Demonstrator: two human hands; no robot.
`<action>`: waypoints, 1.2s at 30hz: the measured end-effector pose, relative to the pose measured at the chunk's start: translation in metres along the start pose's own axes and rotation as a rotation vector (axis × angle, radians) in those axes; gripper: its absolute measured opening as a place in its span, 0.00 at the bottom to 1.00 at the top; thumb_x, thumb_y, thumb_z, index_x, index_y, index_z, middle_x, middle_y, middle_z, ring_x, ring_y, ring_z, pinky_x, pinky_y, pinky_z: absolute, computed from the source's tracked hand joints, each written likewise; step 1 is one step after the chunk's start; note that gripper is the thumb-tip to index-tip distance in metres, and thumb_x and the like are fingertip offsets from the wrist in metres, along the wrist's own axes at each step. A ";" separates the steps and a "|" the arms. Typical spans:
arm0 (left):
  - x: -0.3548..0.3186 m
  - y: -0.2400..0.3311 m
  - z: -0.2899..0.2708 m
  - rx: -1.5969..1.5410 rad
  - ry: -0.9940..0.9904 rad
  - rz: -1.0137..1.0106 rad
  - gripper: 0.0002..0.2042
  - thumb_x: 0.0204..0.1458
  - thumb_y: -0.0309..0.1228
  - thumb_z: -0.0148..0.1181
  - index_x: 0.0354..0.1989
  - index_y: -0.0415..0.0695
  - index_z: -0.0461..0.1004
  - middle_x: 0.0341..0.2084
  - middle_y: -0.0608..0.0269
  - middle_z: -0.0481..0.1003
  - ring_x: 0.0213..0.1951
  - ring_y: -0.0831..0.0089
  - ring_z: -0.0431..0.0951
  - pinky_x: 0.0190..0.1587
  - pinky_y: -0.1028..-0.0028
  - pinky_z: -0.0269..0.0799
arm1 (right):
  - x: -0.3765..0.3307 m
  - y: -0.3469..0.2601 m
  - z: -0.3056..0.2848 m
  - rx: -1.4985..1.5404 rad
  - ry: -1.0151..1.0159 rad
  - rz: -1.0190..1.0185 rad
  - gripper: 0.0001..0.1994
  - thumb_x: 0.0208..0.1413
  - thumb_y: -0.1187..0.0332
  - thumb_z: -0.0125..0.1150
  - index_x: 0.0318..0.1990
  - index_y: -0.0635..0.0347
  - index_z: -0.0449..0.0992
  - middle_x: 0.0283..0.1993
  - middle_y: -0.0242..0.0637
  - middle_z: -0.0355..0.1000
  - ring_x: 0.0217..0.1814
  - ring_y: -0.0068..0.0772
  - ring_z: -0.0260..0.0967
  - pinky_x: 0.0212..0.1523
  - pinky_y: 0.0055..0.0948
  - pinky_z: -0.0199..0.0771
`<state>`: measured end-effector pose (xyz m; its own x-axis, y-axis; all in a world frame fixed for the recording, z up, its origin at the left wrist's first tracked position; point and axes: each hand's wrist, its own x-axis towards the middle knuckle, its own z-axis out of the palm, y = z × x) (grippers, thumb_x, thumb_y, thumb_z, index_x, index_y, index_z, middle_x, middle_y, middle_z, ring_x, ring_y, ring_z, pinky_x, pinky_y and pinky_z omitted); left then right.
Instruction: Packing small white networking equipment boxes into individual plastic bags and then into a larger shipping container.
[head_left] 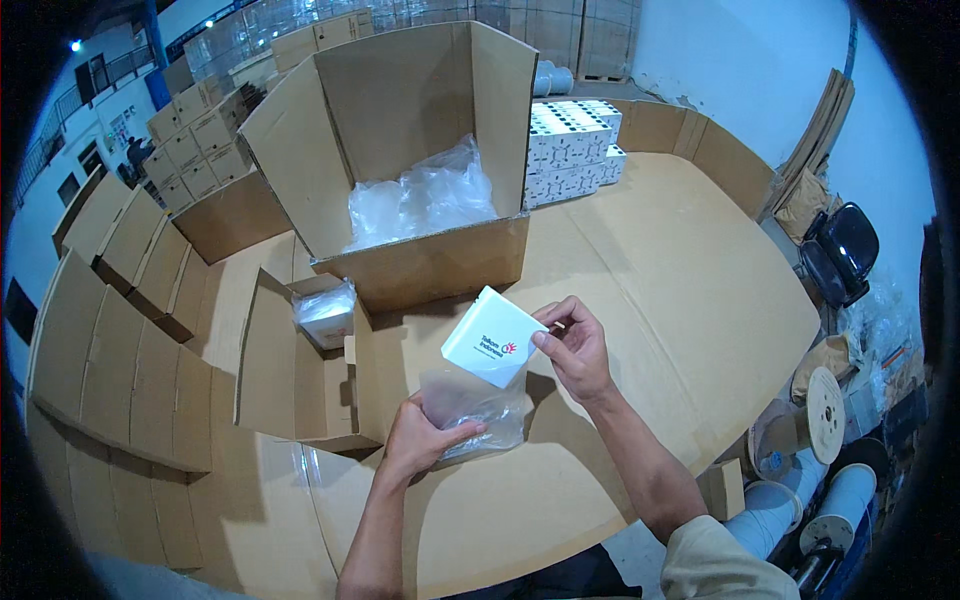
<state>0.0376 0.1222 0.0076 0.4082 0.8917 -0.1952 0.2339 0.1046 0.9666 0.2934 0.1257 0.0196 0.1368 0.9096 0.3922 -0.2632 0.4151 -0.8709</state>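
Note:
My right hand (574,350) pinches the right corner of a flat white plastic box (482,335) with a small printed mark on its face. Below it, my left hand (430,437) grips a clear plastic bag (490,405). The lower edge of the white box meets the bag's upper edge; whether part of it sits inside is hard to tell. Just left of my hands stands a small open carton (262,375), where a bagged white item (328,312) lies at the far end. Beyond my hands, a large open carton (430,262) contains a heap of clear plastic bags (425,200).
Cardboard covers the table (680,300). White patterned boxes (570,150) are stacked at the back, right of the large carton. Cardboard bins (110,370) line the left side. Cable spools (825,415) and a black chair (840,250) stand off the table's right edge.

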 end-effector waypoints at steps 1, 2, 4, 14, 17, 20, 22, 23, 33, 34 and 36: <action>-0.001 0.005 0.002 0.008 0.010 -0.026 0.30 0.38 0.35 0.83 0.49 0.35 0.78 0.43 0.55 0.82 0.45 0.69 0.81 0.52 0.68 0.76 | 0.000 -0.001 -0.001 -0.001 0.000 0.001 0.10 0.58 0.81 0.64 0.42 0.62 0.69 0.44 0.39 0.74 0.47 0.27 0.72 0.52 0.30 0.74; -0.002 0.008 0.003 0.015 0.019 -0.052 0.30 0.37 0.35 0.83 0.49 0.34 0.78 0.43 0.54 0.82 0.45 0.69 0.82 0.52 0.68 0.77 | 0.000 -0.001 -0.002 -0.002 -0.007 0.005 0.10 0.57 0.80 0.64 0.42 0.62 0.69 0.44 0.39 0.74 0.47 0.26 0.71 0.52 0.30 0.74; -0.002 0.009 0.002 0.021 0.011 -0.050 0.30 0.37 0.35 0.83 0.49 0.34 0.78 0.43 0.54 0.82 0.45 0.69 0.82 0.51 0.68 0.77 | 0.000 -0.001 0.000 0.001 -0.015 0.010 0.10 0.57 0.80 0.63 0.42 0.61 0.69 0.44 0.38 0.73 0.47 0.26 0.71 0.52 0.30 0.74; -0.002 0.006 0.002 -0.022 0.000 -0.019 0.31 0.38 0.33 0.83 0.52 0.34 0.77 0.45 0.54 0.81 0.47 0.69 0.81 0.54 0.67 0.76 | -0.001 0.000 0.001 0.022 -0.032 0.054 0.12 0.56 0.81 0.63 0.42 0.60 0.66 0.45 0.38 0.71 0.47 0.25 0.69 0.51 0.29 0.73; -0.002 0.006 0.002 -0.019 -0.020 -0.022 0.32 0.38 0.32 0.82 0.53 0.33 0.76 0.46 0.53 0.81 0.48 0.68 0.81 0.55 0.66 0.75 | -0.001 0.002 0.001 0.007 -0.045 0.059 0.11 0.56 0.80 0.63 0.42 0.60 0.66 0.45 0.38 0.71 0.47 0.24 0.69 0.51 0.29 0.73; -0.003 0.014 0.005 -0.032 -0.011 0.007 0.34 0.38 0.31 0.82 0.55 0.33 0.74 0.47 0.54 0.81 0.48 0.68 0.81 0.55 0.66 0.75 | -0.002 -0.001 0.003 -0.039 -0.061 0.092 0.11 0.57 0.79 0.63 0.43 0.61 0.67 0.45 0.38 0.72 0.49 0.25 0.69 0.53 0.30 0.72; -0.003 0.008 0.006 -0.019 0.026 0.049 0.34 0.39 0.31 0.82 0.56 0.34 0.73 0.47 0.54 0.80 0.48 0.68 0.80 0.55 0.66 0.75 | -0.002 -0.001 0.007 -0.070 -0.076 0.121 0.10 0.58 0.77 0.63 0.43 0.60 0.67 0.44 0.38 0.73 0.50 0.27 0.70 0.54 0.31 0.72; -0.003 0.006 0.006 -0.008 0.061 0.093 0.34 0.39 0.30 0.82 0.56 0.34 0.73 0.47 0.54 0.80 0.48 0.68 0.80 0.55 0.66 0.75 | -0.003 0.000 0.009 -0.061 -0.072 0.151 0.10 0.59 0.77 0.63 0.44 0.61 0.68 0.45 0.38 0.73 0.50 0.26 0.70 0.55 0.32 0.73; 0.000 0.002 0.008 -0.113 0.042 0.076 0.26 0.48 0.33 0.76 0.55 0.38 0.75 0.45 0.61 0.80 0.46 0.72 0.80 0.52 0.69 0.76 | -0.005 0.000 0.015 -0.073 -0.080 0.223 0.07 0.62 0.78 0.62 0.43 0.65 0.69 0.45 0.39 0.73 0.48 0.25 0.72 0.52 0.27 0.77; 0.001 -0.001 0.008 -0.133 0.062 0.045 0.22 0.54 0.34 0.71 0.54 0.38 0.75 0.44 0.61 0.80 0.45 0.74 0.79 0.51 0.70 0.76 | -0.005 0.001 0.015 -0.074 -0.078 0.223 0.07 0.62 0.78 0.62 0.43 0.65 0.69 0.45 0.39 0.73 0.48 0.25 0.72 0.52 0.27 0.77; 0.002 -0.005 0.009 -0.153 0.084 0.015 0.18 0.60 0.35 0.66 0.53 0.38 0.76 0.43 0.62 0.80 0.44 0.75 0.79 0.50 0.71 0.76 | -0.005 0.003 0.016 -0.137 -0.085 0.159 0.07 0.61 0.78 0.63 0.42 0.65 0.70 0.45 0.38 0.74 0.48 0.24 0.73 0.51 0.27 0.77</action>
<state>0.0453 0.1198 0.0011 0.3342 0.9266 -0.1724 0.0891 0.1510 0.9845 0.2771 0.1229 0.0197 0.0216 0.9640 0.2651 -0.1420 0.2654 -0.9536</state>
